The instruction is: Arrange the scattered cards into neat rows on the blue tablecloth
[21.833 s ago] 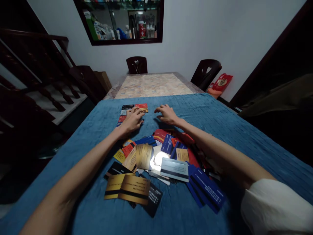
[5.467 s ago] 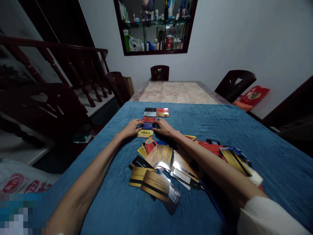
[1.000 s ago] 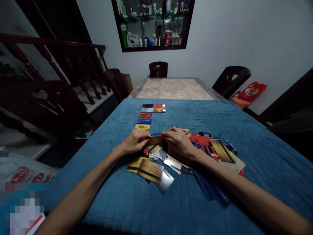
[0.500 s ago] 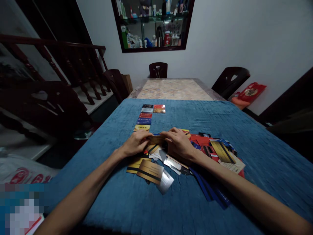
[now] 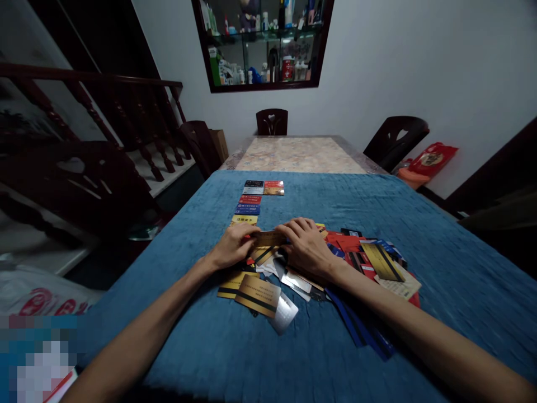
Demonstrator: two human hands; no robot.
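— Tablecloth (image 5: 188,341) first, what's the setup on the head cam?

— Blue and wrinkly, covering the near part of a long table (image 5: 302,152), pale patterned top showing at the far end. Dark wooden chairs (image 5: 272,127) around it, wall cabinet (image 5: 264,87) with glass shelves straight ahead, wooden railing (image 5: 90,78) off to the left, red bag (image 5: 434,157) by the wall on the right.

— Ok, and who's holding what?

— Left hand (image 5: 230,246) and right hand (image 5: 306,246) each pinch one end of a gold-brown card (image 5: 268,239), tipped up over a messy heap of cards (image 5: 297,278). Can't tell if it's a single one, the ends are hidden. Just past the left hand lies a yellow card (image 5: 244,220), then a blue card (image 5: 247,209), a red card (image 5: 250,198) and a small block of cards (image 5: 274,184) farthest off.

— Anything different?

— Versus a few seconds back, yeah: both hands are nearer the person, off the blue card and over the heap, with the gold-brown card between them. Versus half a second ago, basically the same grip.
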